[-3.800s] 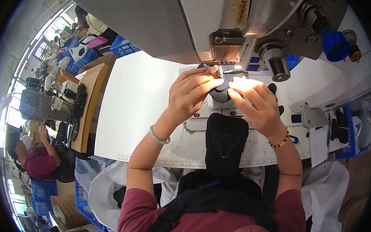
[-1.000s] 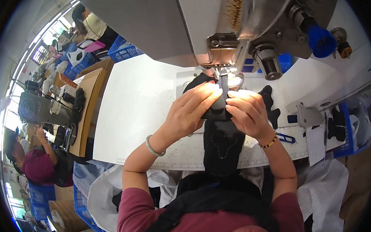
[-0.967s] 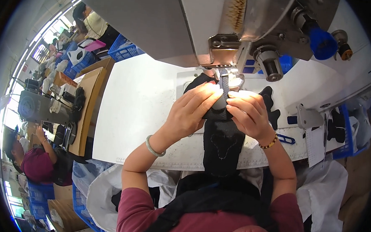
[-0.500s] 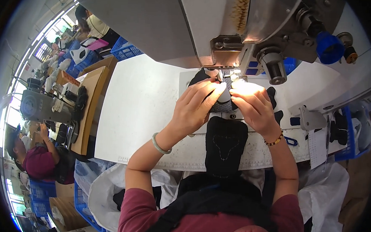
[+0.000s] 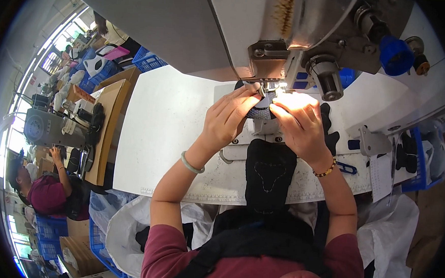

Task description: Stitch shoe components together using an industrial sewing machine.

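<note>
A white worktop [image 5: 166, 135] with a curved near edge, marked along that edge by a ruler scale [image 5: 203, 196], has dark specks scattered across its surface. At the near middle lies a long black piece [image 5: 269, 167] with a pale stitched outline, its near end reaching past the edge. To the right are dark, wavy-edged pieces [image 5: 330, 130], a blue tool [image 5: 346, 168] and, at the edge, a white sheet [image 5: 381, 177].

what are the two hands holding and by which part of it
A grey fabric piece: the left hand pinches its left side, the right hand its right side.
</note>
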A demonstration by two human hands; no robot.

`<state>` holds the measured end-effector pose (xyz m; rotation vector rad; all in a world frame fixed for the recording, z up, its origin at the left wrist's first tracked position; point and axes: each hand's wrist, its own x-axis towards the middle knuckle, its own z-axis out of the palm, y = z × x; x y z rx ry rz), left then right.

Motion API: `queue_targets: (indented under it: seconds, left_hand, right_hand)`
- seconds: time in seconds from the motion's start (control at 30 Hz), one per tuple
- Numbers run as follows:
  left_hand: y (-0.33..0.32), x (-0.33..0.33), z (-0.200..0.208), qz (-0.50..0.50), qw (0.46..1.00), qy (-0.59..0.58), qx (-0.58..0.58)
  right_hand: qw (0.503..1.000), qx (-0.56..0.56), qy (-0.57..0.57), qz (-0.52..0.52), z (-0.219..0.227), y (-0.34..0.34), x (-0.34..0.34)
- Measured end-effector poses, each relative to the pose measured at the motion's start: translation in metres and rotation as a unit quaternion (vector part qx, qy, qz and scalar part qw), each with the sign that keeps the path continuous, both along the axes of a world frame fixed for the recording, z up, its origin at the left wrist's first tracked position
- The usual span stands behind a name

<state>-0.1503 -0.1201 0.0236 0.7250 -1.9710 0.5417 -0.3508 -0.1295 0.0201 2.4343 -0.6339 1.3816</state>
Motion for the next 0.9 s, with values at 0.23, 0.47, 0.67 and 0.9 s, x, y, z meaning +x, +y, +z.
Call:
queue_targets:
  seconds: [0.23, 0.47, 0.67, 0.9]
  left_hand:
    - [-0.006, 0.003, 0.0, 0.002, 1.0, -0.002, 0.006]
    - [-0.011, 0.017, 0.001, -0.033, 0.992, 0.047, 0.113]
    - [-0.072, 0.051, -0.02, -0.331, 0.637, 0.52, 0.464]
    - [-0.076, 0.043, 0.0, -0.255, 0.564, 0.347, 0.704]
  right_hand:
    - [1.0, -0.01, -0.017, -0.017, -0.002, 0.002, 0.003]
    - [0.998, -0.01, -0.05, -0.046, -0.002, 0.002, 0.005]
    - [0.995, -0.002, -0.06, -0.075, -0.002, 0.0, 0.007]
    - [0.998, 0.018, -0.051, -0.043, -0.005, -0.005, -0.002]
